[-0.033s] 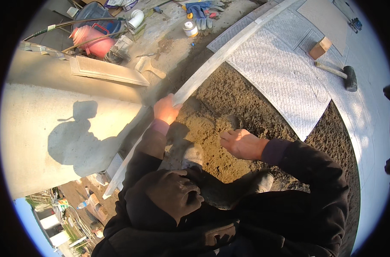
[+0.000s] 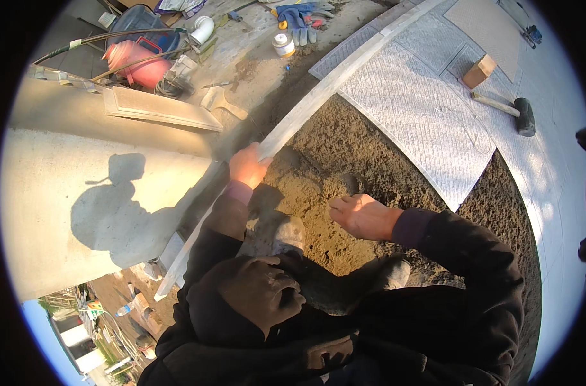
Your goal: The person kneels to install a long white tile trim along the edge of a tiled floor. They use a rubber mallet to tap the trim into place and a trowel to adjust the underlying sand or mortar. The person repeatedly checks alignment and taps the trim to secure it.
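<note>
- Far left, a pink watering can (image 2: 137, 62) sits beyond a stack of boards (image 2: 164, 110), well apart from the work.
- Here's the left hand (image 2: 248, 166), clamped over the long pale bar (image 2: 331, 87) that runs from near left to far right; a firm, steady grip should serve best.
- Just right of that bar lies the damp, crumbly bedding mortar (image 2: 357, 138), lumpy beside the boots.
- And the right hand (image 2: 363, 215), apart from the left, fingers curled low over the mortar! Whether it pinches anything, I cannot tell; light, even pressure looks wise.
- Right and far, a patterned paving slab (image 2: 424, 122) borders the mortar; best not knock that corner.
- Far right, a block (image 2: 479, 71) and a black-headed mallet (image 2: 525, 117).
</note>
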`<move>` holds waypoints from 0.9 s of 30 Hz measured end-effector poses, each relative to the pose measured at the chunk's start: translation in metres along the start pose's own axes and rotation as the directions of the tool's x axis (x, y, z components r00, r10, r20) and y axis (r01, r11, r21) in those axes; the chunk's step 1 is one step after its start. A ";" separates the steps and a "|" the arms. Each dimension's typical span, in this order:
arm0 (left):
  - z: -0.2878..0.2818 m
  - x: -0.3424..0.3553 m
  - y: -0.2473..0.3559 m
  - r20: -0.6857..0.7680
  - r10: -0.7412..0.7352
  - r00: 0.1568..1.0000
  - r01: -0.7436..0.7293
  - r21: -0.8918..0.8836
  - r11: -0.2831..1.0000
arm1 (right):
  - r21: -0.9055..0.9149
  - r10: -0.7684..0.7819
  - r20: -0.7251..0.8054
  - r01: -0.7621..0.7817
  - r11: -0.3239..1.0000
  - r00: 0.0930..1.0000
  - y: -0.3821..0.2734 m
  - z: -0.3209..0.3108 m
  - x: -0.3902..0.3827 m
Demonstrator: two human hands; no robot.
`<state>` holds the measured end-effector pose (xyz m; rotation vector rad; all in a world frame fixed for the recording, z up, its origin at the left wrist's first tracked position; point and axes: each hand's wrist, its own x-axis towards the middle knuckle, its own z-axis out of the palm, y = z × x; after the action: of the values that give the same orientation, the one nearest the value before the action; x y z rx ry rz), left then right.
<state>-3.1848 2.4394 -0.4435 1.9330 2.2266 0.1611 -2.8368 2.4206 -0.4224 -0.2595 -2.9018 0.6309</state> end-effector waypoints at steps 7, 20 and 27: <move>0.000 0.025 0.019 -0.095 0.108 0.990 -0.121 -0.134 0.984 | -0.041 0.073 0.077 -0.070 0.997 0.994 0.009 -0.004 0.002; -0.079 -0.066 0.008 -0.312 0.156 0.937 -0.237 -0.240 0.941 | 0.722 0.883 -0.269 -0.527 0.449 0.384 0.115 -0.080 -0.001; -0.120 -0.218 -0.047 -0.158 0.114 0.981 -0.142 -0.175 0.974 | 0.969 0.933 -0.238 0.128 0.211 0.269 0.236 -0.146 0.000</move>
<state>-3.2268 2.2219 -0.3205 2.0197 2.0851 0.5274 -2.7768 2.6899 -0.3910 -1.0679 -0.9546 1.5007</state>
